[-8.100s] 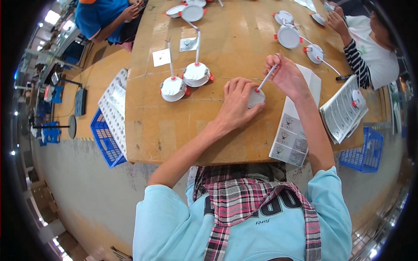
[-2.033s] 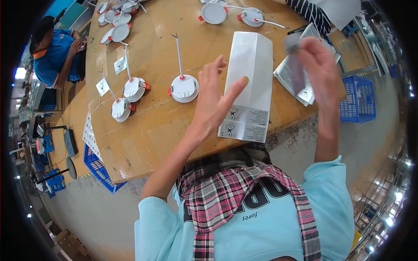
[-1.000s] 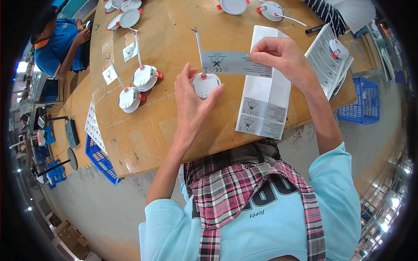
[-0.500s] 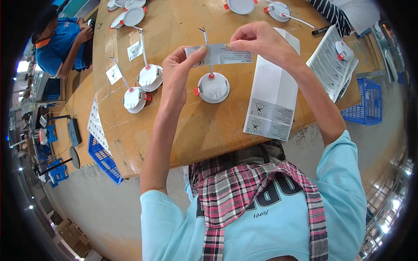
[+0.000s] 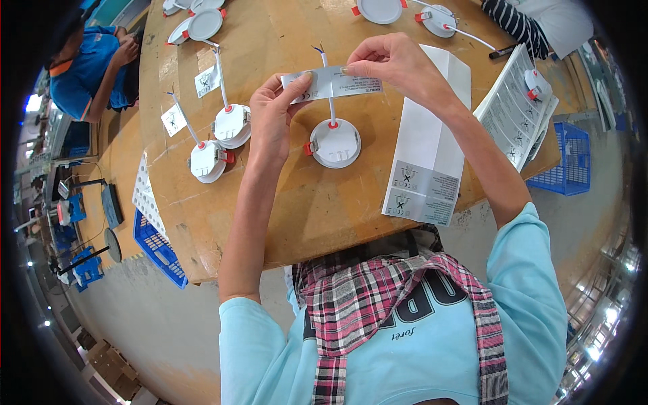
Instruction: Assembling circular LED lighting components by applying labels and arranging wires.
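Two-handed grip on a grey label (image 5: 322, 86): the left hand (image 5: 271, 111) pinches its left end between thumb and fingers, while the right hand (image 5: 395, 64) pinches its upper right edge. The strip lies flat across the white cable (image 5: 332, 110), whose bare wire ends rise above the grip; whether it touches the cable cannot be told. Nearer the body, just below the grip, the round white lamp (image 5: 336, 145) rests on the table (image 5: 287, 219), held by neither hand. One second earlier the right hand alone held the strip and the left stood beside the lamp; now both ends are controlled and the label, judged by its flatness, is not yet folded. Right of the grip, the label sheet (image 5: 426, 135) shows two printed labels, against three eight seconds ago. Left of it stand two lamps with white flags (image 5: 173, 119) at their cables.
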### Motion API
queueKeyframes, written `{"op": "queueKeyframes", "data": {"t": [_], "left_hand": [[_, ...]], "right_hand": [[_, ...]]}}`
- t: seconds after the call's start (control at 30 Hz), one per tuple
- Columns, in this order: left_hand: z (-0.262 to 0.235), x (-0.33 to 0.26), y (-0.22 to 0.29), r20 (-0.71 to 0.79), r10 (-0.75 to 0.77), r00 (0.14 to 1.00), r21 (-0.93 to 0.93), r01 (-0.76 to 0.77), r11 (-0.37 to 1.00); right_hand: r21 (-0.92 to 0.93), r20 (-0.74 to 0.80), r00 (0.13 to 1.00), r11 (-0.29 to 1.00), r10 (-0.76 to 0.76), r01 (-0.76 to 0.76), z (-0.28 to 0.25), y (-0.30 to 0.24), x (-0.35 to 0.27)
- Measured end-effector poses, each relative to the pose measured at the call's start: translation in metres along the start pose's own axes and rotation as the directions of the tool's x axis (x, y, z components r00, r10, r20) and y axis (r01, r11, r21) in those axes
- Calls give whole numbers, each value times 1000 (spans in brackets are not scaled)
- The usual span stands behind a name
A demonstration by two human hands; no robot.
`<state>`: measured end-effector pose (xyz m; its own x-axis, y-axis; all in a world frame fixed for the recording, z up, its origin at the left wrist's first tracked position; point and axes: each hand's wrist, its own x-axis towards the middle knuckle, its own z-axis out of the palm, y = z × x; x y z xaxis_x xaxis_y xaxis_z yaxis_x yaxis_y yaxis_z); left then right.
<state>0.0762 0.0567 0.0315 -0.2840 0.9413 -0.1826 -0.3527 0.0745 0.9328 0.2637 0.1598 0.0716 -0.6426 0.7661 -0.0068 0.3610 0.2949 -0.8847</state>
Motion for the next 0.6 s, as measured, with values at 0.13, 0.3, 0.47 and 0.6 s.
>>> {"op": "queueKeyframes", "data": {"t": [0.13, 0.3, 0.47, 0.6], "left_hand": [[0, 0, -2, 10, -22, 1000, -20, 22, 1000], [1, 0, -4, 28, -19, 999, -26, 20, 999], [4, -1, -6, 36, -17, 999, -38, 18, 999], [7, -2, -3, 32, -13, 999, -44, 14, 999]], "right_hand": [[26, 5, 1000, 1000, 13, -13, 2, 0, -1], [22, -9, 999, 999, 42, -41, 1, -2, -3], [33, -17, 999, 999, 43, -43, -2, -3, -8], [34, -35, 999, 999, 32, -31, -3, -6, -9]]}}
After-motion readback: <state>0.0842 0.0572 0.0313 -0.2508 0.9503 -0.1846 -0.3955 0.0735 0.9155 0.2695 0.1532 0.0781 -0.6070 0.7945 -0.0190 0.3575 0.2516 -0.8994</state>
